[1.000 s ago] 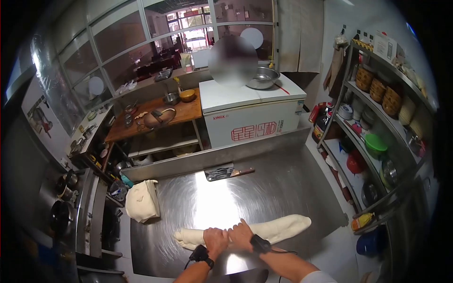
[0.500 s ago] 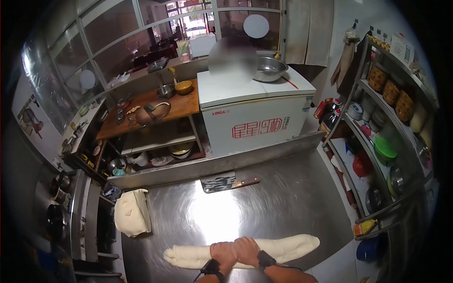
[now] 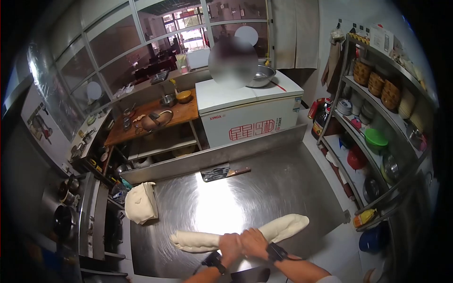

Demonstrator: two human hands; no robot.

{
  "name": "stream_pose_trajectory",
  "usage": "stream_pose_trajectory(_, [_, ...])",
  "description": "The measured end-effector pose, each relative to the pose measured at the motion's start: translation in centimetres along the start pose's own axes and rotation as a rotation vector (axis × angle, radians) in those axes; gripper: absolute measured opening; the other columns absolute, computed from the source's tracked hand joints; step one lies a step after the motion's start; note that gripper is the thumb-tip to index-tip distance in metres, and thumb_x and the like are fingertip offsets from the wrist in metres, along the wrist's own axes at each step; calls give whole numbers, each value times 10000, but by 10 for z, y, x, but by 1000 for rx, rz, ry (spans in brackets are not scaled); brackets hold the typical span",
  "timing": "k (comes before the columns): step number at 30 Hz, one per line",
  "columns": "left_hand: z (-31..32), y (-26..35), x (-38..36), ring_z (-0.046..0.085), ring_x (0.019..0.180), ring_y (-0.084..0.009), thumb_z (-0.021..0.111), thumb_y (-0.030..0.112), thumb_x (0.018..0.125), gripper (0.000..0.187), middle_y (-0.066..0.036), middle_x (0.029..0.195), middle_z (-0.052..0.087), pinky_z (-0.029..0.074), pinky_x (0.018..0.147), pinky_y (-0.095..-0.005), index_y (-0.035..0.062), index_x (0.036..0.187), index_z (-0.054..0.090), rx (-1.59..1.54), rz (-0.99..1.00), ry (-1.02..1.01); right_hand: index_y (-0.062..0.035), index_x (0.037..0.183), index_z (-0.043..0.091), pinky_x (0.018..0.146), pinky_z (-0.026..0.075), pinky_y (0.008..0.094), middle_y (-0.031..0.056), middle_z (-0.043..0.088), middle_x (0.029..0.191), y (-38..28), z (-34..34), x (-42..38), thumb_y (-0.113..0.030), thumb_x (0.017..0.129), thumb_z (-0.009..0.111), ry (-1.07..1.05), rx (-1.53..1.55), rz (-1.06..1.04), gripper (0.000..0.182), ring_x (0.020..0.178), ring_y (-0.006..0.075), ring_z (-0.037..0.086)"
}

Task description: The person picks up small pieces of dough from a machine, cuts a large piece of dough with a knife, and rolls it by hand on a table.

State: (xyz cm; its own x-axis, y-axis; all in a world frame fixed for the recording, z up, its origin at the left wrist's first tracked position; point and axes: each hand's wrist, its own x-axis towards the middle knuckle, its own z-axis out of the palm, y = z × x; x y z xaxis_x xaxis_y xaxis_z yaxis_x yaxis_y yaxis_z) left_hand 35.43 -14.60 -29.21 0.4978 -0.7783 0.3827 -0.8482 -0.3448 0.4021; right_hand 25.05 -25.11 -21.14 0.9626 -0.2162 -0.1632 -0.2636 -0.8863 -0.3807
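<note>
A long, thick roll of pale dough (image 3: 285, 228) lies across the near part of the steel worktop, bent toward me at its middle. My left hand (image 3: 230, 247) is closed on the middle of the dough, its fingers curled. Right beside it, touching it, my right hand (image 3: 254, 242) is also closed on the dough. Both wrists carry black bands. The dough under my palms is hidden. At the left edge of the worktop sits a big folded block of dough (image 3: 141, 203). A cleaver (image 3: 222, 173) with a wooden handle lies near the back ledge.
A steel ledge (image 3: 212, 155) borders the far side of the worktop (image 3: 292, 188). Behind it stand a white chest freezer (image 3: 250, 120) and a wooden table (image 3: 184, 111) with bowls. Metal shelves (image 3: 363, 165) with dishes are on the right, a stove (image 3: 75, 212) on the left.
The dough roll has bent: its middle is drawn toward me with my hands, while both ends lie farther away. My head view has shifted and turned slightly.
</note>
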Motion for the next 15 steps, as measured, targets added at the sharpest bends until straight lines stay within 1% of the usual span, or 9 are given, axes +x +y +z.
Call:
stream_pose_trajectory(2, [2,29,-23,633,637,-369,534,234,891,341,-143,661,671,451,677,-510,100,598,647,-51,9,-9,-91,863,649,790,461,410,98,660,870,-11,3,-41,-262,843,650,200,75,51,172,852,287,617])
stream_pose_trajectory(4, [13,36,-31,634,647,-359,536,229,890,338,-136,661,670,453,677,-503,101,597,644,-51,-14,-60,-93,883,655,797,461,423,102,659,886,9,37,-35,-272,850,641,212,78,63,183,864,295,614])
stream_pose_trajectory(6, [31,23,-27,634,656,-350,538,224,889,335,-128,661,668,456,677,-496,103,595,641,-8,-29,-114,-97,924,668,809,460,450,111,659,918,31,83,-18,-292,863,622,216,110,77,210,886,312,607])
stream_pose_trajectory(8, [40,8,-3,634,665,-340,540,219,888,332,-121,660,667,459,676,-488,104,593,638,36,-35,-164,-101,964,680,821,460,476,119,658,950,49,105,3,-313,877,604,206,145,80,241,909,328,599])
stream_pose_trajectory(9, [46,2,9,634,669,-335,541,217,888,330,-117,660,667,460,676,-485,105,592,636,59,-41,-177,-101,964,680,821,460,476,119,658,950,64,113,16,-312,877,604,199,148,77,241,909,328,599])
stream_pose_trajectory(12, [59,-14,45,635,683,-321,544,210,886,326,-106,659,665,464,676,-474,107,590,631,102,-53,-212,-98,907,661,816,462,433,90,661,905,94,97,55,-270,858,622,277,134,6,182,903,297,609])
stream_pose_trajectory(14, [68,-21,67,635,692,-311,546,205,885,323,-98,659,664,467,676,-467,108,588,628,132,-68,-227,-97,870,647,813,463,404,70,662,875,103,73,79,-241,845,634,339,124,-39,147,899,276,616])
stream_pose_trajectory(15, [70,-24,76,635,697,-306,547,203,885,322,-94,659,663,469,676,-463,109,587,627,148,-78,-233,-102,886,653,825,463,409,48,674,899,104,56,87,-242,842,633,185,166,27,148,957,258,616])
